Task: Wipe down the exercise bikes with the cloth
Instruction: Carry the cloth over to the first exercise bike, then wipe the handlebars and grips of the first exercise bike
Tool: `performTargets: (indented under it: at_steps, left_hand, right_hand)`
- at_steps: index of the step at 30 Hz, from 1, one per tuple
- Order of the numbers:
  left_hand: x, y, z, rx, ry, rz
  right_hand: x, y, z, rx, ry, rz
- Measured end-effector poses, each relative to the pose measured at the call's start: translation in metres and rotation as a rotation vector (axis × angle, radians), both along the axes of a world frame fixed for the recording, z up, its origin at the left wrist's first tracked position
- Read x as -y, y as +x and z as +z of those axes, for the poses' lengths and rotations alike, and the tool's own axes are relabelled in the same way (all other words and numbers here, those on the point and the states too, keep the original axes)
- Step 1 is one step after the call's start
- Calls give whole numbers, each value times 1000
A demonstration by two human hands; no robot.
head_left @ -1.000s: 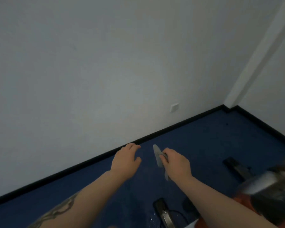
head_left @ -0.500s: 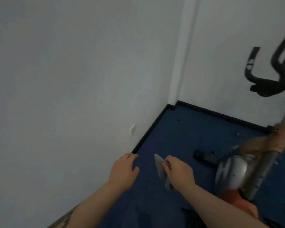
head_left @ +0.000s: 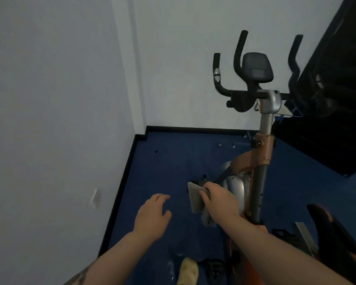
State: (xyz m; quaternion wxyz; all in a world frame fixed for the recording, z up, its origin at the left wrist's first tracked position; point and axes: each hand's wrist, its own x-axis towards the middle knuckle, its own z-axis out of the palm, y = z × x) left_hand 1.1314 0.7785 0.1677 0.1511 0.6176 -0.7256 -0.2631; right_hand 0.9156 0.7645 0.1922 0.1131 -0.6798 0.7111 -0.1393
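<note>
An exercise bike (head_left: pixel 263 153) stands at right of centre, with black handlebars, a dark console (head_left: pixel 256 67), a grey post and an orange and silver body. My right hand (head_left: pixel 219 199) grips a folded grey cloth (head_left: pixel 195 197) in the air just left of the bike's silver housing; whether the cloth touches the bike is unclear. My left hand (head_left: pixel 152 215) hovers beside it with relaxed fingers, holding nothing.
White walls (head_left: pixel 56 112) meet in a corner ahead, with black skirting along blue carpet (head_left: pixel 169 159). A dark panel (head_left: pixel 337 95) fills the upper right. The bike's black saddle (head_left: pixel 335 229) is at lower right. My shoe (head_left: pixel 188 271) shows at the bottom.
The view has swung to the right, bringing the whole bike and its handlebars into sight. Both hands keep their pose, the right one still gripping the cloth, closer to the bike's housing.
</note>
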Motion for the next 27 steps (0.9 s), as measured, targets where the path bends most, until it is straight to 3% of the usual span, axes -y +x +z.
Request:
performTargets:
  at_steps: [9, 17, 22, 27]
  left_hand:
    - [175, -83, 30, -67, -87, -135]
    - [280, -155, 60, -378, -83, -158]
    - [350, -188, 90, -550, -89, -153]
    - [400, -212, 111, -651, -137, -274]
  right_hand:
    - [125, -85, 32, 303, -139, -349]
    - [215, -129, 95, 860, -647, -678]
    - [274, -135, 137, 772, -831, -563]
    - [319, -122, 114, 494, -475, -337]
